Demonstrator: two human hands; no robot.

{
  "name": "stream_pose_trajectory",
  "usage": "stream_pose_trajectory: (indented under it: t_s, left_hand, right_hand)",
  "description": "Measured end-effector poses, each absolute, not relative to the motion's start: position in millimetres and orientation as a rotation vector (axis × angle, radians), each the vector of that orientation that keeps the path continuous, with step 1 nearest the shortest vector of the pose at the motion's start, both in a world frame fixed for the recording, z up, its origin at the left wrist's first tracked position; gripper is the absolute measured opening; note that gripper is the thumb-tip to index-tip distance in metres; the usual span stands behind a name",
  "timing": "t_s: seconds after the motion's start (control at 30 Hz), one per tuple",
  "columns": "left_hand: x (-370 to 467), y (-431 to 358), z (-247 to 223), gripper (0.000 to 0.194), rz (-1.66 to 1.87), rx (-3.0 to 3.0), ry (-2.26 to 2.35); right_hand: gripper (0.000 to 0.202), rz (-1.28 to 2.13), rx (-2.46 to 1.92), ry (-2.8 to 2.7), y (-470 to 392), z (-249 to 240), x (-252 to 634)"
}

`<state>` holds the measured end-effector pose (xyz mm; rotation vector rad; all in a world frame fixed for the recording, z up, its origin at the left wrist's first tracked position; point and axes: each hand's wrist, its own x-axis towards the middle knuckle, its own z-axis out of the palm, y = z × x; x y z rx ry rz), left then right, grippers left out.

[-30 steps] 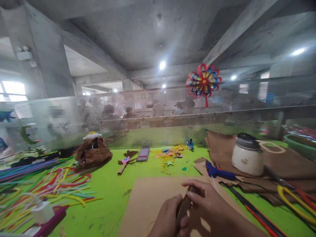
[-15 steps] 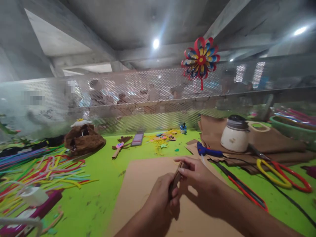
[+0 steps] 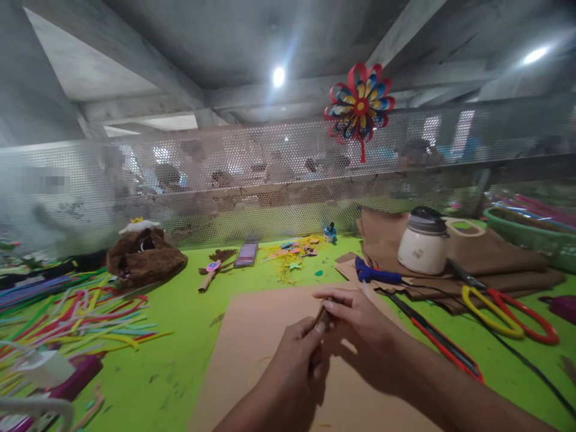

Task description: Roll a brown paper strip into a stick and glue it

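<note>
Between my two hands is a small piece of brown paper, seemingly rolled or folded, mostly hidden by the fingers. My left hand is closed around its lower part, thumb on top. At the upper end, my right hand pinches it with thumb and fingers. Both hands are above a tan cardboard sheet lying on the green table. A thin yellow strand lies on the sheet beside my left forearm.
Right: a blue glue gun, a red-and-black cutter, scissors, brown paper sheets and a white jar. Left: coloured pipe cleaners, a brown pouch and a paper figure. Behind stands a perforated metal screen.
My left hand has shifted its grip up the brown paper, covering more of it, with the thumb now near the right fingers. The yellow strand on the sheet has come into view.
</note>
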<state>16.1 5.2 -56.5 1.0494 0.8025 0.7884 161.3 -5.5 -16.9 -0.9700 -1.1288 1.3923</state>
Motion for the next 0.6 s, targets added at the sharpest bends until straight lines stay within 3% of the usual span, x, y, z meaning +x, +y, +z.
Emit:
stream_pose_trajectory:
  t_s: [0.6]
  left_hand:
    - [15.4, -1.0, -44.4, 0.047, 0.827, 1.244, 0.846]
  right_hand:
    - [0.032, 1.287, -0.986, -1.159, 9.3, -30.9, 154.6]
